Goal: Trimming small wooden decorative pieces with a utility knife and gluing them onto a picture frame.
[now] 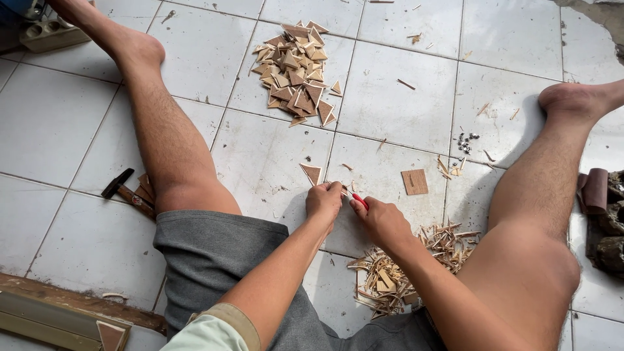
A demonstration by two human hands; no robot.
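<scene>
A red-handled cutter (359, 201) sat gripped in the right hand (380, 220), low on the tiled floor (78, 123) between the legs. The left hand (324, 199) was closed beside it, pinching something too small to tell. Wood triangles (296, 71) lay heaped well ahead.

The piece pressed to the floor under the left hand (325, 200) is covered by the fingers, so its shape cannot be told. Of the red-handled tool (359, 201) in the right hand (382, 221), only a sliver of handle is seen; its blade is hidden. The small metal bits (466, 142) right of centre are too small to be identified. The dark objects (601, 218) at the right edge and the wooden frame (58, 320) at the lower left are cut off.
</scene>
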